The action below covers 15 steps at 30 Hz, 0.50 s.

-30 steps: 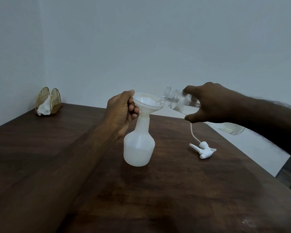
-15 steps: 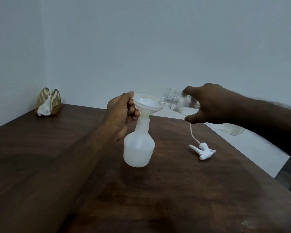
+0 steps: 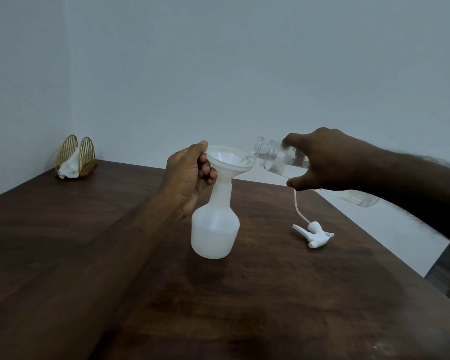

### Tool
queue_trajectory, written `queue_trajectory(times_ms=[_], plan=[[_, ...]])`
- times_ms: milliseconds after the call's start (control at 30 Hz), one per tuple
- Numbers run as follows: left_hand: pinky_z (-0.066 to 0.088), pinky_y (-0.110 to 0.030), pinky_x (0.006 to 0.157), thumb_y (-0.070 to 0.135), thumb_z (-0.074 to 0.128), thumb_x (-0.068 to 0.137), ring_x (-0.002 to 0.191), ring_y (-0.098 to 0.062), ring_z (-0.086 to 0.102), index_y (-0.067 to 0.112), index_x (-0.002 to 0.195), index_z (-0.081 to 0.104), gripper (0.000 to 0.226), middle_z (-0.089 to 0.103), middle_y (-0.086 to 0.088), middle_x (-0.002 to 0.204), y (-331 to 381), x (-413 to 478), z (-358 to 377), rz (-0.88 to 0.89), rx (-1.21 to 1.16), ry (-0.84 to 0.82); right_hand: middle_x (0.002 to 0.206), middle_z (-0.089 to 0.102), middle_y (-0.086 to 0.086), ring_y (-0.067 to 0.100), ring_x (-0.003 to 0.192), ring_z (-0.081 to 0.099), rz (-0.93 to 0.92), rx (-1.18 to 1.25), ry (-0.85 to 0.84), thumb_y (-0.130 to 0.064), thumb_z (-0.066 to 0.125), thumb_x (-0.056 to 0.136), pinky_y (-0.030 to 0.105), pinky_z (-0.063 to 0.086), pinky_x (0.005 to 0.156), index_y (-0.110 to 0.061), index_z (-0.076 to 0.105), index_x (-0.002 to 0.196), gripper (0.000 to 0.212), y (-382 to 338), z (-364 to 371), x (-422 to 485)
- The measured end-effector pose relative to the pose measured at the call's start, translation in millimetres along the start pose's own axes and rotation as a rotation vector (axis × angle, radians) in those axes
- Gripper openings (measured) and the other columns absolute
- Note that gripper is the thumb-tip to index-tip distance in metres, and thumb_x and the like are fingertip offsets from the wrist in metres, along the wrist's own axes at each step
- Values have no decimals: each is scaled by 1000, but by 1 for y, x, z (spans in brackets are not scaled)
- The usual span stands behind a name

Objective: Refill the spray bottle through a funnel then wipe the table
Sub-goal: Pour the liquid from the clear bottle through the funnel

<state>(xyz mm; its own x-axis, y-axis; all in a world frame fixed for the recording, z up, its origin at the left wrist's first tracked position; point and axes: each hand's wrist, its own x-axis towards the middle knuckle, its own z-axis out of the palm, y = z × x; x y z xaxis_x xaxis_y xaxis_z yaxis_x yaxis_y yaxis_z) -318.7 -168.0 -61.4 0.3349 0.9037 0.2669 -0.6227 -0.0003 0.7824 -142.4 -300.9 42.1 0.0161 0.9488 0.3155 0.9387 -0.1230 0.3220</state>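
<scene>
Left hand [image 3: 189, 174] reaches in from lower left, forearm bare, fingers curled, thumb up, pinching funnel [image 3: 230, 159] rim. Right hand [image 3: 322, 162] enters from right, knuckles up, wrapped round tilted clear bottle [image 3: 278, 158]

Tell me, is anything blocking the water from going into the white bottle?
Nothing visible blocks it. The clear bottle in the right hand tips its open mouth right over the funnel, which sits in the neck of the spray bottle. The left hand holds the funnel's rim from the side, not over its opening.
</scene>
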Motion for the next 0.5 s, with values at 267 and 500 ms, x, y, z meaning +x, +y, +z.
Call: queue_trajectory(times_ms=[267, 500], plan=[[40, -23, 46, 24, 56, 94, 40, -14, 45, 13, 59, 45, 38, 42, 0, 44, -1, 1, 0, 11, 6, 3, 107, 65, 7, 29, 93, 58, 2, -5, 1, -48, 75, 74, 41, 53, 81, -25, 45, 135, 72, 3, 2, 1], [40, -24, 47, 25, 55, 95, 40, -14, 45, 13, 59, 45, 39, 42, 0, 43, -1, 0, 1, 6, 4, 14, 108, 65, 7, 29, 94, 58, 6, -25, -7, -47, 75, 75, 41, 53, 81, -25, 44, 136, 72, 3, 1, 1]])
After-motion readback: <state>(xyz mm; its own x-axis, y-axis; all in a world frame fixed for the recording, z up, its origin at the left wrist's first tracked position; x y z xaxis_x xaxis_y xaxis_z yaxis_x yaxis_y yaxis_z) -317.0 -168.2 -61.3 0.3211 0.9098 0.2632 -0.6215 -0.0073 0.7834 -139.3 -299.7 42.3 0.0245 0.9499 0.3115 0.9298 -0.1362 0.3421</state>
